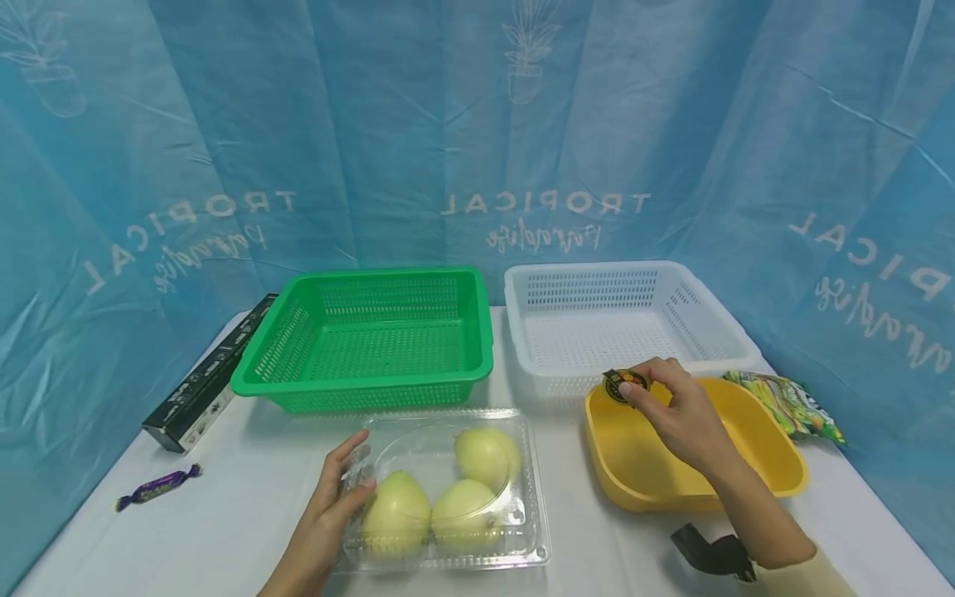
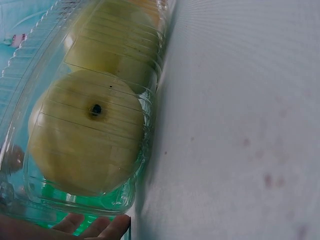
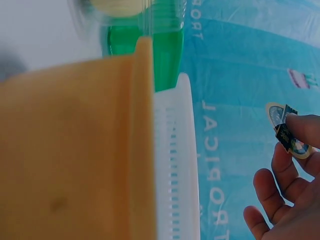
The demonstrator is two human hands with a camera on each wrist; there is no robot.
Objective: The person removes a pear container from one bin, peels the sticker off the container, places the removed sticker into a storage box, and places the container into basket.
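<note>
A clear plastic clamshell box (image 1: 533, 489) with three pale yellow-green pears (image 1: 397, 512) inside lies on the table, its lid down. My left hand (image 1: 328, 506) rests on the box's left side, thumb over the top edge; in the left wrist view its fingertips (image 2: 112, 229) touch the end of the box. Above the left rim of the yellow basin (image 1: 634, 473), my right hand (image 1: 679, 414) pinches a small oval black-and-gold sticker (image 1: 623, 386) between thumb and finger. The right wrist view shows the same sticker (image 3: 287, 131) with its other fingers loosely bent.
Behind the box stands a green basket (image 1: 388, 348), with a white basket (image 1: 597, 332) to its right. A long black box (image 1: 209, 373) and a purple-wrapped candy (image 1: 158, 487) lie at left. A green-yellow packet (image 1: 791, 406) sits beyond the basin. Blue curtains (image 1: 477, 124) hang around.
</note>
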